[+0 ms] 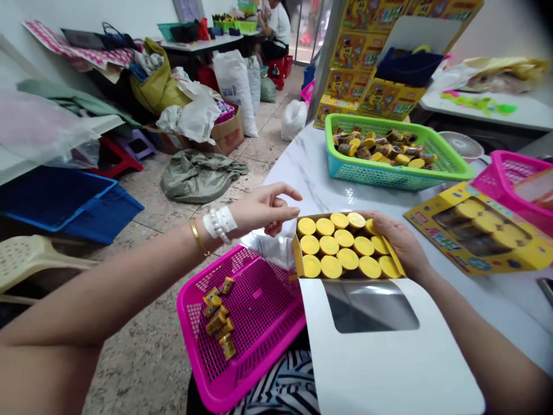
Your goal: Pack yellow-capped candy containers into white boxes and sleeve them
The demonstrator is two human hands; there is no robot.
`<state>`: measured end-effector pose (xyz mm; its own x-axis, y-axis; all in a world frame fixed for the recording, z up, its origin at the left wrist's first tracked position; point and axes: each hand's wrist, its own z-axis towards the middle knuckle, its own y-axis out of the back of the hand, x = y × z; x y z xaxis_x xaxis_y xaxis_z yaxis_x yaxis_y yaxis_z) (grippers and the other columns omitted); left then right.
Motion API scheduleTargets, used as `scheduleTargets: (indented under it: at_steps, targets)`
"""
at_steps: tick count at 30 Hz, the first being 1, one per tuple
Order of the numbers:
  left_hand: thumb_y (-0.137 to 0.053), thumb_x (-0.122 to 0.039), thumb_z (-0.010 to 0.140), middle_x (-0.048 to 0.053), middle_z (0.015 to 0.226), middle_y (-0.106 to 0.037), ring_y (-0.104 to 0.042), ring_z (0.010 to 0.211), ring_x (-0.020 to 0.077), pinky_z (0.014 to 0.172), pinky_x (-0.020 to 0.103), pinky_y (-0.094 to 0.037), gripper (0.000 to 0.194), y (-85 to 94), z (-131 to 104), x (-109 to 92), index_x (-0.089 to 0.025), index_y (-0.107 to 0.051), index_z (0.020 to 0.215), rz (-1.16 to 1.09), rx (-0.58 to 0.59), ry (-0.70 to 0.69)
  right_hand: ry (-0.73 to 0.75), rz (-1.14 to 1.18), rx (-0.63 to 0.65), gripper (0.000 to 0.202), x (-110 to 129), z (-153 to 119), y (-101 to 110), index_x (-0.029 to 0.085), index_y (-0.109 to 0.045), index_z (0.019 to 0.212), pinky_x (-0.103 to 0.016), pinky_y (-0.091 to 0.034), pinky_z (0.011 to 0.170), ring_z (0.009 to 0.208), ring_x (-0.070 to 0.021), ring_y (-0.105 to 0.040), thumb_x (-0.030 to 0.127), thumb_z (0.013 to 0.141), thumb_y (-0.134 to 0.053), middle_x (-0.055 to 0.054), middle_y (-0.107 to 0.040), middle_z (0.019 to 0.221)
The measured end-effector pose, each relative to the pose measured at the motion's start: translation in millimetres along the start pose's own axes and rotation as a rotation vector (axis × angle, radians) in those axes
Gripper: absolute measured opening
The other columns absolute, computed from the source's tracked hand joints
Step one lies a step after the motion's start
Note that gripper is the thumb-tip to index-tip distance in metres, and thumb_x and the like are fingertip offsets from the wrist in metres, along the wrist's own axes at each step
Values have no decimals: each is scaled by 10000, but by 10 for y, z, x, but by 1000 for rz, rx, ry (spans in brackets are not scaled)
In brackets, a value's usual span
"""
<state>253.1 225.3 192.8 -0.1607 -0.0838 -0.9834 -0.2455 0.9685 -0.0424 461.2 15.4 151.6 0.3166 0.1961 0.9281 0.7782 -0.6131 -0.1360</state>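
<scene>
Flap: smooth white card [389,369] with a shiny clear window [371,308], nearest the body; best kept uncreased along its fold.
Pink basket: perforated plastic [263,317] left of the open box, small cylindrical jars [216,323] tipped over inside.
Open box: thin yellow card [299,256] at the tabletop's near edge, full of upright jars, their round yellow lids [344,238] in slightly uneven rows.
Right hand [395,239]: grip closed on the box's right side; a light, steady hold should spare the soft wall.
Left hand [272,210]: grip empty, thumb and forefinger parted beside the box; a gentle fingertip would straighten rows best.
Tabletop: glossy, grey-veined white [313,155].
Closed box: yellow printed card [460,248], windowed, leaning at an angle.
Green basket: slotted plastic [371,173] heaped with jars.
Stacked boxes: glossy printed card [356,57] behind.
</scene>
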Motion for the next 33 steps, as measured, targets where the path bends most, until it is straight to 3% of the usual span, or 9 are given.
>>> scheduleTargets:
  at_steps: [2,4,8,15,18,22,24,27,33]
  targets:
    - [-713,-322,870,-99,515,-465,-408,388,67,382,172,-282,380,-115,-78,125,-194,-532,1179,-172,-5,64,-11,-18,-7,375,-30,10,32,255,-733,1074,-384,-638,771,875,-282,-766,497,788,-742,-57,-795,1020]
    - [-730,-332,863,-109,499,-414,-327,381,50,373,165,-233,374,-185,-113,214,-193,-562,1166,-325,88,81,-9,-35,3,383,-60,18,69,263,-719,1109,-403,-634,801,927,-301,-762,504,812,-717,-63,-788,1063]
    - [-767,-285,831,-106,488,-378,-311,388,45,379,161,-265,256,-133,-34,314,-170,-622,1009,-501,175,-56,8,-97,20,393,-89,20,117,291,-683,1162,-437,-623,861,1064,-337,-728,527,848,-661,-65,-751,1199]
    - [-838,-399,749,-46,510,-488,-404,396,71,373,193,-321,298,77,174,438,-171,-664,832,-262,265,-128,52,-201,21,305,-95,-22,73,337,-692,1094,-493,-594,933,1169,-361,-677,528,880,-587,-41,-719,1277]
    - [-823,-450,749,-44,486,-486,-376,365,72,350,199,-298,307,154,229,398,-190,-674,817,-149,357,-166,66,-238,37,302,-111,-20,63,364,-692,1085,-531,-575,961,1198,-362,-660,549,893,-549,-18,-703,1307]
    - [-838,-382,739,-44,438,-468,-356,322,81,306,200,-234,276,208,360,286,-191,-643,696,10,447,-190,40,-237,37,328,-87,3,110,379,-698,1095,-553,-557,987,1216,-371,-645,573,884,-539,-17,-703,1307]
    - [-825,-305,752,-46,414,-455,-339,301,78,288,196,-194,286,191,419,251,-184,-600,624,64,438,-196,20,-307,87,358,-57,9,140,385,-673,1153,-561,-550,997,1230,-372,-635,577,898,-512,-19,-690,1329]
    - [-749,-186,808,-61,390,-426,-327,296,68,292,185,-183,301,125,425,248,-179,-544,587,70,319,-222,-10,-344,114,342,-46,0,144,393,-656,1166,-557,-543,1014,1254,-367,-619,561,904,-515,-6,-679,1346]
    - [-720,-138,818,-75,405,-444,-331,326,48,329,174,-208,287,-19,247,266,-166,-527,606,80,127,-238,164,-340,40,378,-104,-33,67,391,-640,1270,-511,-481,1109,1349,-334,-544,481,911,-562,-2,-617,1426]
